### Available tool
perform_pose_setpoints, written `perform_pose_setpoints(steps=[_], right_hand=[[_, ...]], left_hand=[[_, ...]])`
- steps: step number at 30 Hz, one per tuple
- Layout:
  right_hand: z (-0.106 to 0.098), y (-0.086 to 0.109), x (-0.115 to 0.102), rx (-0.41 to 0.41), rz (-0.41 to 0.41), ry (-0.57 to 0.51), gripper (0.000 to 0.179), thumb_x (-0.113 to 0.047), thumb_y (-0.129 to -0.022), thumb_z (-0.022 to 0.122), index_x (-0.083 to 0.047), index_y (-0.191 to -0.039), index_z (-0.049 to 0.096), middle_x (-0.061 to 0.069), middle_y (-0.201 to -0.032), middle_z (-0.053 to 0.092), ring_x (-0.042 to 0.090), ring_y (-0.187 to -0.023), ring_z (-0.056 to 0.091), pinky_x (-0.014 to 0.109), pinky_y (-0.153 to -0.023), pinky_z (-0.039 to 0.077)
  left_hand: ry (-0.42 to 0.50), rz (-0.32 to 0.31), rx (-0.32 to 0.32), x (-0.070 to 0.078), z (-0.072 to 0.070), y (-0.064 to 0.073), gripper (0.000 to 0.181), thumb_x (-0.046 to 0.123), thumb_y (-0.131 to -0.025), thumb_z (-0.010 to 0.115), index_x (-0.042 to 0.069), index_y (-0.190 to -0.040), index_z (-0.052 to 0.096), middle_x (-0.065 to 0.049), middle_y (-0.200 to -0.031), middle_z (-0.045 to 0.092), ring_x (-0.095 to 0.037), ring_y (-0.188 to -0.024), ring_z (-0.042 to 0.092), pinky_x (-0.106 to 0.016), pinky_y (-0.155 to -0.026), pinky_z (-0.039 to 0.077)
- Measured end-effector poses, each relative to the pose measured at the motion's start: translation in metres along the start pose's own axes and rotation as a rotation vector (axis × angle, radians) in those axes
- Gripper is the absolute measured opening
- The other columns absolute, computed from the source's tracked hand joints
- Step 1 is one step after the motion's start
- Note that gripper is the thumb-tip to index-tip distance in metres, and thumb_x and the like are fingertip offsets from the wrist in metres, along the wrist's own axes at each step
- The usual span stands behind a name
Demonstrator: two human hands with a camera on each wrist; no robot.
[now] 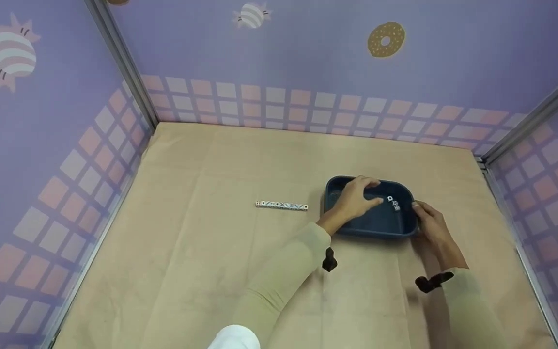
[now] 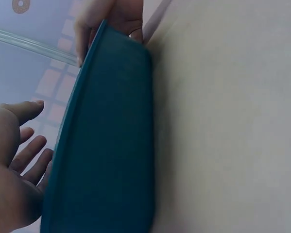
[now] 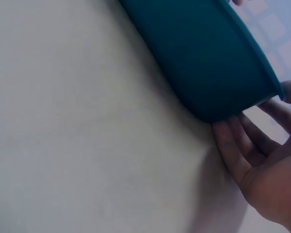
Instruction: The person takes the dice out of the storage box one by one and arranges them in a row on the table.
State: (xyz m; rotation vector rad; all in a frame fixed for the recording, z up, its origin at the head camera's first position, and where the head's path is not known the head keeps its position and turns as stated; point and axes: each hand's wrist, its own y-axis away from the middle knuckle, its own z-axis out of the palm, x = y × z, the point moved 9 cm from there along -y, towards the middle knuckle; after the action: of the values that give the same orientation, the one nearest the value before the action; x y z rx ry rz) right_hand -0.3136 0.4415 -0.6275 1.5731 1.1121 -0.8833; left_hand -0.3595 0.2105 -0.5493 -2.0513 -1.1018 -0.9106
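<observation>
A dark blue rectangular basin (image 1: 377,232) stands on the cloth, right of the middle in the head view. Several small white cubes with dark marks (image 1: 394,202) lie together inside it at the right. My left hand (image 1: 355,198) is over the basin's left part, thumb spread away from the fingers and nothing visible between them. With thumb above and fingers below, my right hand (image 1: 433,224) grips the basin's right end; the right wrist view shows those fingers (image 3: 232,150) against its outer wall. Left of the basin lies a straight row of similar cubes (image 1: 282,206).
A creased beige cloth (image 1: 201,242) covers the table. Purple panels (image 1: 308,53) with candy and doughnut pictures stand at the back and both sides, joined by metal posts (image 1: 124,58).
</observation>
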Motion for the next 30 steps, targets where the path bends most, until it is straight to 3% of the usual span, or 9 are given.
perform_pose_setpoints(steps=[4, 7, 11, 15, 17, 19, 24, 30], right_hand=[[0.001, -0.001, -0.004, -0.031, -0.039, -0.012, 0.073, -0.049, -0.111, 0.051, -0.007, -0.167, 0.031, 0.017, -0.173, 0.025, 0.034, -0.159, 0.023, 0.049, -0.127, 0.024], [0.000, -0.001, -0.007, -0.043, -0.063, 0.010, 0.068, -0.045, -0.112, 0.052, -0.009, -0.167, 0.033, 0.017, -0.171, 0.029, 0.035, -0.158, 0.028, 0.043, -0.124, 0.033], [-0.002, -0.002, -0.009, -0.065, -0.057, -0.004, 0.065, -0.041, -0.112, 0.054, -0.011, -0.167, 0.034, 0.017, -0.170, 0.032, 0.035, -0.157, 0.030, 0.024, -0.107, 0.046], [0.000, -0.003, -0.008, -0.100, -0.008, -0.067, 0.067, -0.040, -0.111, 0.057, -0.012, -0.167, 0.034, 0.015, -0.171, 0.031, 0.031, -0.156, 0.033, 0.017, -0.095, 0.049], [0.000, -0.003, -0.008, -0.124, 0.014, -0.103, 0.068, -0.040, -0.110, 0.059, -0.012, -0.166, 0.035, 0.012, -0.168, 0.037, 0.026, -0.149, 0.041, 0.019, -0.094, 0.051], [-0.001, -0.004, -0.008, -0.144, 0.029, -0.143, 0.066, -0.040, -0.110, 0.059, -0.010, -0.164, 0.038, 0.011, -0.154, 0.050, 0.016, -0.126, 0.056, 0.019, -0.087, 0.050], [-0.003, -0.006, -0.012, -0.156, 0.055, -0.205, 0.059, -0.039, -0.111, 0.057, -0.005, -0.157, 0.044, -0.001, -0.123, 0.059, 0.004, -0.080, 0.050, 0.022, -0.067, 0.044], [-0.001, -0.012, -0.018, -0.151, 0.055, -0.106, 0.068, -0.040, -0.111, 0.057, -0.008, -0.165, 0.035, 0.001, -0.135, 0.054, 0.002, -0.095, 0.058, 0.025, -0.078, 0.054]], left_hand=[[0.010, -0.036, 0.000, -0.006, 0.011, -0.001, 0.049, 0.025, -0.098, 0.080, 0.011, -0.143, 0.065, -0.002, -0.140, 0.062, -0.014, -0.131, 0.058, -0.020, -0.109, 0.044], [0.017, -0.061, 0.003, -0.011, 0.018, -0.002, 0.050, 0.025, -0.098, 0.081, 0.012, -0.144, 0.065, -0.001, -0.139, 0.062, -0.014, -0.131, 0.058, -0.021, -0.108, 0.045], [0.015, -0.078, -0.001, -0.014, 0.026, -0.005, 0.053, 0.023, -0.097, 0.081, 0.012, -0.146, 0.063, -0.002, -0.141, 0.061, -0.016, -0.134, 0.057, -0.023, -0.110, 0.045], [-0.015, -0.090, -0.027, -0.014, 0.034, -0.008, 0.056, 0.023, -0.097, 0.081, 0.013, -0.148, 0.061, -0.003, -0.145, 0.059, -0.016, -0.138, 0.054, -0.024, -0.113, 0.042], [-0.038, -0.088, -0.051, -0.013, 0.041, -0.011, 0.058, 0.024, -0.097, 0.081, 0.013, -0.149, 0.060, -0.003, -0.147, 0.058, -0.016, -0.139, 0.053, -0.024, -0.114, 0.042], [-0.066, -0.087, -0.080, -0.012, 0.048, -0.015, 0.059, 0.026, -0.097, 0.081, 0.014, -0.151, 0.059, -0.002, -0.149, 0.056, -0.016, -0.140, 0.052, -0.024, -0.114, 0.042], [-0.124, -0.065, -0.135, -0.009, 0.063, -0.024, 0.063, 0.028, -0.096, 0.082, 0.017, -0.153, 0.057, 0.001, -0.151, 0.055, -0.014, -0.141, 0.050, -0.024, -0.114, 0.041], [-0.194, -0.039, -0.179, -0.014, 0.072, -0.030, 0.064, 0.029, -0.097, 0.080, 0.016, -0.155, 0.055, 0.000, -0.152, 0.054, -0.013, -0.142, 0.050, -0.021, -0.115, 0.038]])
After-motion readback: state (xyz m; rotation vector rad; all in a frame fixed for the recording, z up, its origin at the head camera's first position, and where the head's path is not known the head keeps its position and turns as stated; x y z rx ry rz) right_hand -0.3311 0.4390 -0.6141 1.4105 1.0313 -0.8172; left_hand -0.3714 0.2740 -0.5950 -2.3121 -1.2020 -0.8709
